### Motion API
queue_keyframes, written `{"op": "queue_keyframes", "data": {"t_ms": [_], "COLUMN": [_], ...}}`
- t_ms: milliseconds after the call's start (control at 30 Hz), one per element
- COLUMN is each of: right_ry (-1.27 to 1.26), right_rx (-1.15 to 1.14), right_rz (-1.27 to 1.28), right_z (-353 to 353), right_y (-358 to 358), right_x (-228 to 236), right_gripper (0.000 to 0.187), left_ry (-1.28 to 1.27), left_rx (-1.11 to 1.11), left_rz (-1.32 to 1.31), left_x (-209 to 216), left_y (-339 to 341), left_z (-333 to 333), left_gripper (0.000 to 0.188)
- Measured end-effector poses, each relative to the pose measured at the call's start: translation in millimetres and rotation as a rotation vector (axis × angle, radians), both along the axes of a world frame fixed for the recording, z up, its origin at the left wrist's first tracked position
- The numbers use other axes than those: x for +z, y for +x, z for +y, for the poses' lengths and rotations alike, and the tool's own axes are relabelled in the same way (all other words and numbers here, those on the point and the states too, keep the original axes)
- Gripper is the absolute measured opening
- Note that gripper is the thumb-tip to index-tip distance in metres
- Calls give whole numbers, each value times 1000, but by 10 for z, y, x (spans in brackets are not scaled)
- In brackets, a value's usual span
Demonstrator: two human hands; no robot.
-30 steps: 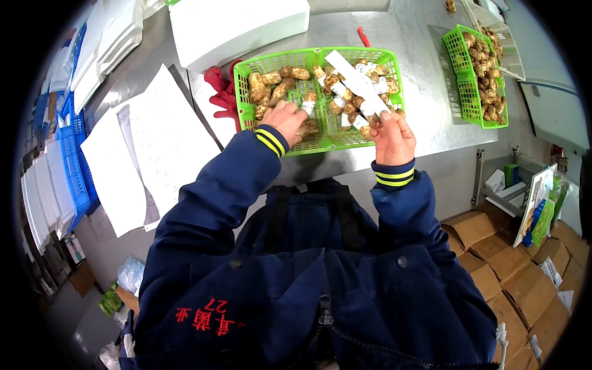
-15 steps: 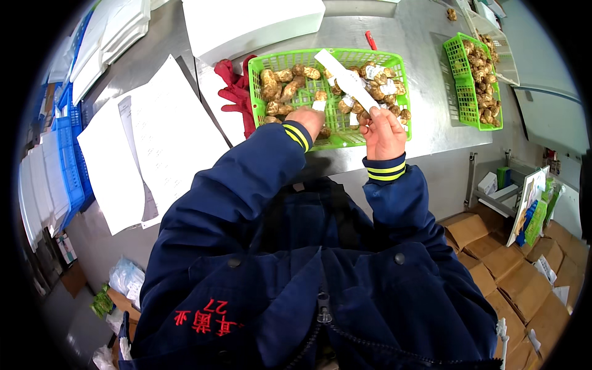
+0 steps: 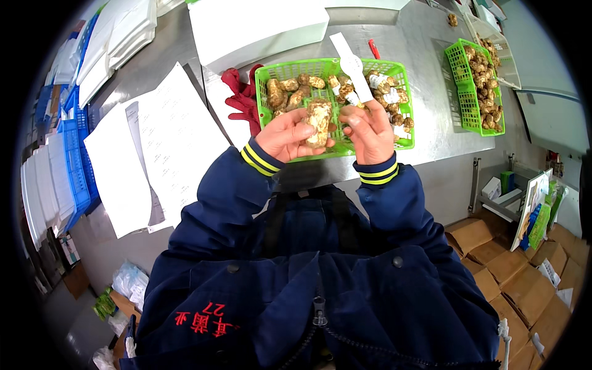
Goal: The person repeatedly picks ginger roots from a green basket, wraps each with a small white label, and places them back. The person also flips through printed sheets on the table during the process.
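My left hand (image 3: 285, 134) grips a thick, pale brown mushroom (image 3: 318, 123), held upright above the front of a green plastic basket (image 3: 333, 64). Close beside it, my right hand (image 3: 372, 132) pinches the lower end of a white paper strip (image 3: 352, 65) with a rounded middle, which sticks up and away from me. Bare mushrooms (image 3: 296, 92) lie in the basket's left part. In the right part are several mushrooms (image 3: 393, 97) with white paper bands round them. My hands hide part of the basket's near side.
Red gloves (image 3: 237, 95) lie left of the basket, near printed sheets (image 3: 176, 135). A white foam box (image 3: 262, 31) and red pen (image 3: 374, 49) are behind. Green baskets of mushrooms (image 3: 483, 80) stand at right. Blue crates (image 3: 77, 160) are at left, cardboard boxes (image 3: 524, 280) at lower right.
My left hand has come up out of the basket with a mushroom in it. My right hand has moved left toward it, still holding the white strip.
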State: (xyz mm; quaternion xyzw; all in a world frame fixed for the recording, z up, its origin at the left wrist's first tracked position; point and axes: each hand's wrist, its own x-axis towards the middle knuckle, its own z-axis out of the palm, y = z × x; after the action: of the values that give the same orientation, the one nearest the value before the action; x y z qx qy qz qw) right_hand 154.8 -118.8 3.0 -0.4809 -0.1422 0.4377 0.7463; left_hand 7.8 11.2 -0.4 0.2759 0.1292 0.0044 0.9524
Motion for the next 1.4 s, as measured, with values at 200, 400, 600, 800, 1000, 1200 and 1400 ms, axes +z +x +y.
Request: {"op": "queue_keyframes", "data": {"t_ms": [200,400,600,800,1000,1200,1400], "right_ry": [-53,-54,106,9,4,-49,-89], "right_rx": [78,130,211,107,190,212,235], "right_rz": [-103,-60,204,-61,-214,-251,-238], "right_z": [168,228,235,208,19,25,26], "right_y": [-125,-156,-77,-16,59,-18,3], "right_x": [94,59,29,66,50,110,98], "right_gripper": [59,59,55,39,15,13,12], "left_ry": [35,578,167,353,510,477,438], "left_rx": [237,358,179,429,537,539,569], "left_rz": [73,74,160,148,186,168,187], "left_x": [-64,-22,123,121,52,106,104], "left_y": [-68,-45,-166,-134,-132,-115,-93], "left_z": [-134,-147,-74,-87,-52,-48,-65], "left_gripper": [43,48,47,58,55,47,43]}}
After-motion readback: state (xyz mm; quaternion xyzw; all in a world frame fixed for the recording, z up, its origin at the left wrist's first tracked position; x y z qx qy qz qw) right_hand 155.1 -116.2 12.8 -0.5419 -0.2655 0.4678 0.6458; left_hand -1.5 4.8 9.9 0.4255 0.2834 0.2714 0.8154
